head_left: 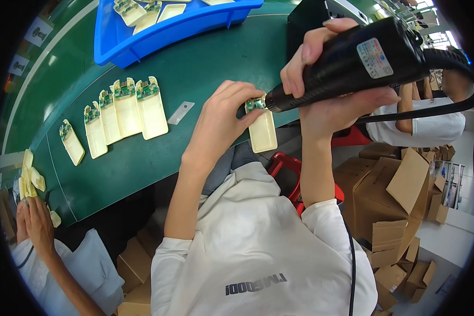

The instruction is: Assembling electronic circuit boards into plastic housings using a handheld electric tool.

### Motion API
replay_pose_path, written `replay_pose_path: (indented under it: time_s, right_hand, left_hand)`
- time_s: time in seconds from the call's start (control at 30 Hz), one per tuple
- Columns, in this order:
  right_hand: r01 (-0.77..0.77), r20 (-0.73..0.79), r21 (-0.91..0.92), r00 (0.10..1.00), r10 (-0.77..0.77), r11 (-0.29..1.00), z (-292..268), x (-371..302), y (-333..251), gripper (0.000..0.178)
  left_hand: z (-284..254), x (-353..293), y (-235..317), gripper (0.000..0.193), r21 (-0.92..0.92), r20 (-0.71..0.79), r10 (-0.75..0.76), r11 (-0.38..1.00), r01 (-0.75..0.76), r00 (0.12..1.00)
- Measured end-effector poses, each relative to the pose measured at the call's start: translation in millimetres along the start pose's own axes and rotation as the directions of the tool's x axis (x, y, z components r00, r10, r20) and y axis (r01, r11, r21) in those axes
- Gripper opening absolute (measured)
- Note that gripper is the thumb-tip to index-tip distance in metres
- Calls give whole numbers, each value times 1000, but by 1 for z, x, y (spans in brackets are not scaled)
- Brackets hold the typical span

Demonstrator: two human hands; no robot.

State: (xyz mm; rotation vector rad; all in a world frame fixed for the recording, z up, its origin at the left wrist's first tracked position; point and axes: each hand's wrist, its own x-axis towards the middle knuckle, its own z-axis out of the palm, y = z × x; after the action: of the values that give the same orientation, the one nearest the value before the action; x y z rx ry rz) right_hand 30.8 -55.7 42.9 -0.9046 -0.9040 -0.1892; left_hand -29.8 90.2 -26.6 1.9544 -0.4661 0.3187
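My left hand (pixel 224 113) pinches the top end of a cream plastic shell (pixel 263 134) with a small green circuit board (pixel 255 103) set in it. The shell's long body points toward me at the table's front edge. My right hand (pixel 321 79) is wrapped round a thick black hot-air gun (pixel 342 66) with a pale label and a ribbed hose. The gun's nozzle meets the board end of the shell, close to my left fingertips; whether it touches the board I cannot tell.
Several cream shells with boards (pixel 125 108) lie in a row on the green table (pixel 205 58), beside a small flat plate (pixel 181 112). A blue bin (pixel 184 31) holds more shells. A black box (pixel 300 26) stands behind. Co-workers sit at both sides; cardboard boxes (pixel 387 195) fill the right.
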Motion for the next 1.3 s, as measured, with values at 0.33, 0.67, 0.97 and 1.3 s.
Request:
replay_pose_path:
  time_s: [0.33, 0.67, 0.97, 1.3]
  right_hand:
    - [-282, -247, -287, 945, 214, 916, 25, -3, -13, 105]
    - [-137, -289, -20, 949, 125, 990, 16, 1, -20, 94]
    - [97, -269, -62, 957, -110, 993, 31, 0, -71, 89]
    - [-156, -408, -283, 913, 28, 946, -6, -43, -23, 90]
  left_hand:
    - [-2, 1, -2, 29, -14, 18, -27, 1000, 28, 999]
    - [-18, 2, -6, 29, 0, 45, 41, 999, -41, 998]
    - [-142, 99, 18, 36, 493, -390, 226, 870, -5, 893]
    - [-111, -93, 47, 24, 604, -448, 295, 796, 43, 844]
